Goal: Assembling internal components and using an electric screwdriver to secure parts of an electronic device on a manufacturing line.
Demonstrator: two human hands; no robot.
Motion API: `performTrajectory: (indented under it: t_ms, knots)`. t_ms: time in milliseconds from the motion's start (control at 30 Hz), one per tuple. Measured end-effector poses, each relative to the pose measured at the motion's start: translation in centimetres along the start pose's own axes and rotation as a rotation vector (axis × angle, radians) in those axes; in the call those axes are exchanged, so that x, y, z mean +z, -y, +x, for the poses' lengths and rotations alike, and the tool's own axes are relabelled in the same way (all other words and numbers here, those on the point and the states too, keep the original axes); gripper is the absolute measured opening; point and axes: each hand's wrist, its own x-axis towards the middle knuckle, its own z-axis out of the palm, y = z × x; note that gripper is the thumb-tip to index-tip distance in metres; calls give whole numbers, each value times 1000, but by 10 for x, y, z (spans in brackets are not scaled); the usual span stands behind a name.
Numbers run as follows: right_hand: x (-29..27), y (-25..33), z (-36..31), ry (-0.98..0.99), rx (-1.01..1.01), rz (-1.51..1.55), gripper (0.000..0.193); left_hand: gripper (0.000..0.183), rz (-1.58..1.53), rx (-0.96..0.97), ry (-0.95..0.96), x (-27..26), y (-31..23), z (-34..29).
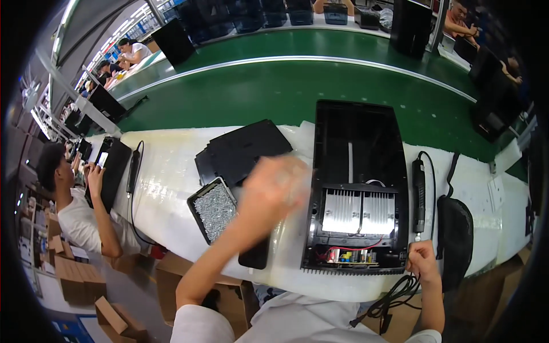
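My left hand (275, 186), smeared by motion, passes over the table between a tray of small silver screws (213, 212) and a black casing (359, 143); its fingers cannot be made out. The casing lies open, showing two finned silver heat sinks (359, 211) and a circuit board (351, 256) with a red wire at the near end. At the casing's near right corner my right hand (422, 260) is closed in a pinch, its contents hidden. Just above that hand is the tip of a black electric screwdriver (419, 191). A bundled black power cord (392, 300) hangs below it.
Stacked black panels (243, 150) lie beyond the screw tray. A black strip (254, 254) and a black curved piece (457, 243) flank the casing. Past the white table runs a green conveyor (257, 94). A co-worker (86, 200) sits at left; cardboard boxes (80, 280) stand below.
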Motion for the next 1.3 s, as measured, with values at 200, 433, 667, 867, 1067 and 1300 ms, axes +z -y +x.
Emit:
performTrajectory:
  t_ms: [200,433,667,867,1067,1300]
  knots:
    - [10,13,1,-41,22,-6,36,54,641,-63,292,-24,116,-60]
    - [23,77,-1,-16,-191,-418,33,31,374,-275,93,-88,84,-49]
    - [86,132,15,-23,-478,-824,39,30,393,-251,160,-96,60,-72]
    - [173,145,37,543,-265,-628,43,37,363,-187,-202,-110,31,-79]
    - [233,104,81,452,-227,13,73,40,154,137,-356,-29,-32,-42]
    - [112,141,144,-27,-646,-458,35,47,-250,169,-175,-15,-35,-22]
